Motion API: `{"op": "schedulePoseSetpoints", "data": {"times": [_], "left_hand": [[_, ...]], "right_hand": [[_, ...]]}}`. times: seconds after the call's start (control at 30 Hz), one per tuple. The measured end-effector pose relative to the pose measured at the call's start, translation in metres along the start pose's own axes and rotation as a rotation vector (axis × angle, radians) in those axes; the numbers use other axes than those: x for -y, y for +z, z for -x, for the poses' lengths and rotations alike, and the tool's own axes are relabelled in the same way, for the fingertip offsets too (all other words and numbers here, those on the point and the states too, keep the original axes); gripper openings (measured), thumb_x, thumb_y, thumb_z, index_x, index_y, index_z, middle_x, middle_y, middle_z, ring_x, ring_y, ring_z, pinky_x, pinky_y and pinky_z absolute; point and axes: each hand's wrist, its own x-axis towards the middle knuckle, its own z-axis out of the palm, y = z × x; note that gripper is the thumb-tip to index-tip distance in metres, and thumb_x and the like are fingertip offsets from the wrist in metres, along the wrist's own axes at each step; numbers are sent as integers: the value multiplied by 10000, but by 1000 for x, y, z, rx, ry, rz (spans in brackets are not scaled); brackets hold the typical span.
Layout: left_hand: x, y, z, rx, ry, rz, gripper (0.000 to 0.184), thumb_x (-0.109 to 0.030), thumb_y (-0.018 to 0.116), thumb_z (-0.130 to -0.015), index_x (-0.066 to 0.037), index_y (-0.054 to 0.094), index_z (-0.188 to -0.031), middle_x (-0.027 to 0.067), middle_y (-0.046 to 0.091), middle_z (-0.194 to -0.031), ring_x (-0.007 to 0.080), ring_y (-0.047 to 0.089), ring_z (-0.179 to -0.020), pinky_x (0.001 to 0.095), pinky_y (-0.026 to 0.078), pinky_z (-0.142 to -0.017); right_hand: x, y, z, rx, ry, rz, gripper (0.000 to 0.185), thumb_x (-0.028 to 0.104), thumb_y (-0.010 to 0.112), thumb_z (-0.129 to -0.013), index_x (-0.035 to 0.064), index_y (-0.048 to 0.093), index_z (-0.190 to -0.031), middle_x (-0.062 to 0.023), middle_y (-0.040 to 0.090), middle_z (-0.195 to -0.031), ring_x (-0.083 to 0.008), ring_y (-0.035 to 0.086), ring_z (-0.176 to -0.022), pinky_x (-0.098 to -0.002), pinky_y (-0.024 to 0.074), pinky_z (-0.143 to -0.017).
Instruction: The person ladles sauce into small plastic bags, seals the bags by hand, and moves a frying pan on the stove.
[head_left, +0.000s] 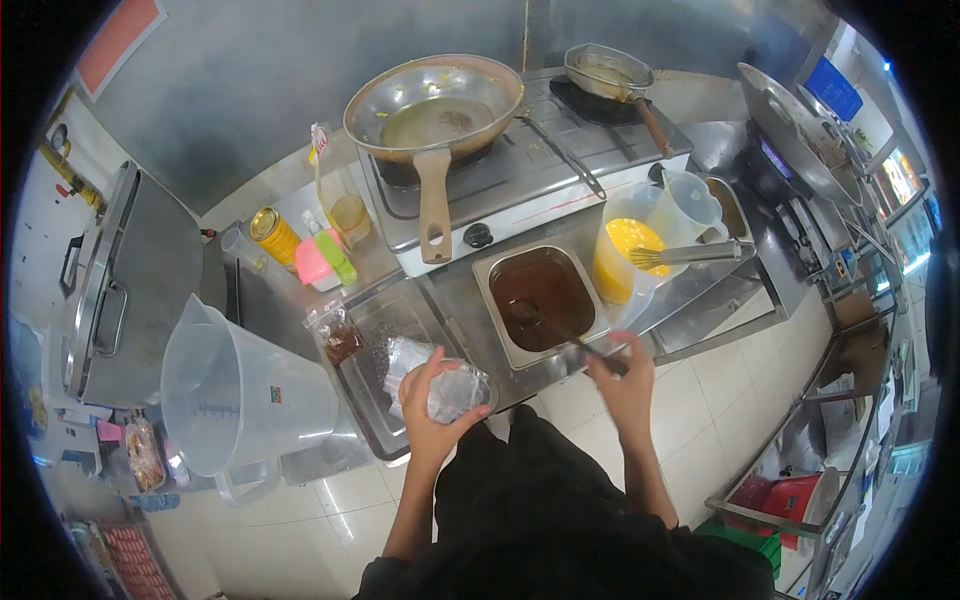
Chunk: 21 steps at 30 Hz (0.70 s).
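My left hand (428, 412) is closed around a clear plastic bag (462, 388), above the front edge of a steel tray (385, 425). Whether anything is in the bag is hard to see. My right hand (628, 388) grips the dark handle of a ladle (525, 313), whose bowl sits in brown sauce (548, 282). This sauce fills part of a square steel container (490, 284) set into the counter. A small bag of dark red-brown sauce (343, 343) lies at the tray's left side.
Behind stands a gas stove (510, 190) with a frying pan (435, 105) and a smaller pan (610, 75). A whisk (700, 254) rests across a jug of yellow liquid (630, 250) at right. A large clear jug (250, 390) stands left, near a yellow can (275, 232).
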Motion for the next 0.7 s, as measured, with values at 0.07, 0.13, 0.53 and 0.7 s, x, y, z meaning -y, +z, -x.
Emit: {"op": "schedulePoseSetpoints", "data": {"times": [0.07,0.13,0.53,0.7], "left_hand": [[-2,4,2,-45,-65,67,699,-234,828,-514,-60,555,-1134,77,602,-1036,252,528,-1000,394,318,-934],[1,11,3,-80,-95,182,670,-193,830,-508,-53,555,-1103,84,599,-1045,248,526,-1000,364,352,-908],[15,5,10,33,-70,80,689,-210,825,-523,-45,550,-1133,81,596,-1042,230,511,-955,341,381,-857],[19,4,14,8,-150,94,734,-218,827,-523,-59,535,-1178,46,598,-1043,166,496,-894,286,369,-735]], "right_hand": [[7,13,-28,-22,149,-166,317,121,674,-768,-3,527,-1021,-81,592,-685,-144,579,-617,-282,437,-562],[-1,32,-41,-47,292,-328,265,106,656,-784,-3,553,-1003,-71,593,-730,-123,558,-615,-284,432,-567],[8,-11,-44,556,-707,276,200,99,658,-751,47,625,-941,-87,619,-937,-260,603,-846,-311,492,-708],[-36,-3,-28,335,-321,49,174,154,593,-842,18,622,-948,-69,648,-851,-177,639,-738,-245,476,-574]]}}
